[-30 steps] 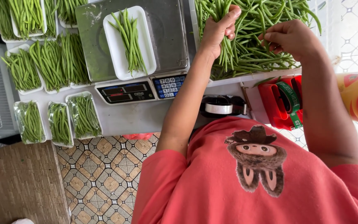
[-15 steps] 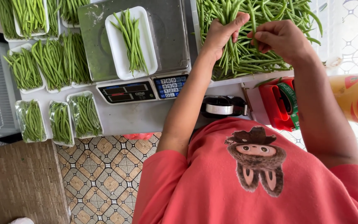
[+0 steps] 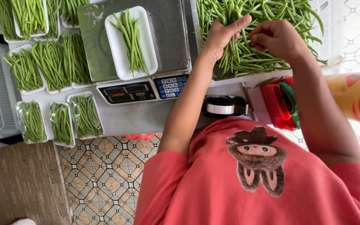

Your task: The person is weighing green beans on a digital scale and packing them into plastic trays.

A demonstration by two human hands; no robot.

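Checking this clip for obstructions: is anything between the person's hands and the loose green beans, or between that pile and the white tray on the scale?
Nothing visible. The left hand and right hand already rest in the loose green beans. The white tray sits open on the scale just beside the pile, holding a few beans, with only bare scale platform between them.

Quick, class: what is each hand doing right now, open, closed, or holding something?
Left hand: closed on a bunch of green beans in the pile.
Right hand: fingers curled, pinching beans.

Patterned floor tiles (image 3: 101,179) under white counter (image 3: 134,118)
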